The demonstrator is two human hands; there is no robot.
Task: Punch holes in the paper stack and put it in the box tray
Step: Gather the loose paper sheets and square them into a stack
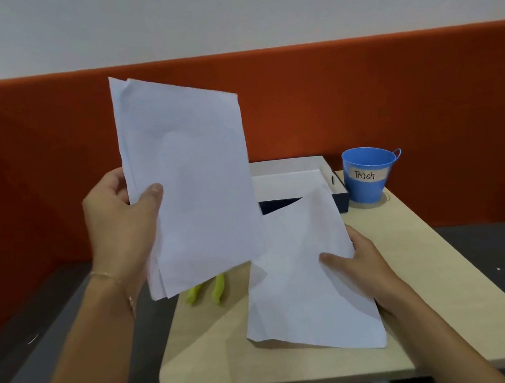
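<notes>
Orange partition (pixel 360 92) behind pale bench (pixel 444 263) | risk: the two lots may rejoin misaligned or shed a sheet, so holes land off | left grip (pixel 121 220) pinches raised sheets (pixel 184 167), thumb in front, forearm lifted | right grip (pixel 358 261) pinches lower sheets (pixel 301 287), low over bench, before box tray (pixel 286 168).

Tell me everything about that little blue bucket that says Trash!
The blue bucket looks like painted metal, wider at the top, with a small loop handle on its right rim. A pale label on its front reads "Trash" in handwriting. It stands upright on the far right of the table, just right of the box tray. No hand touches it; its inside is hidden.
</notes>
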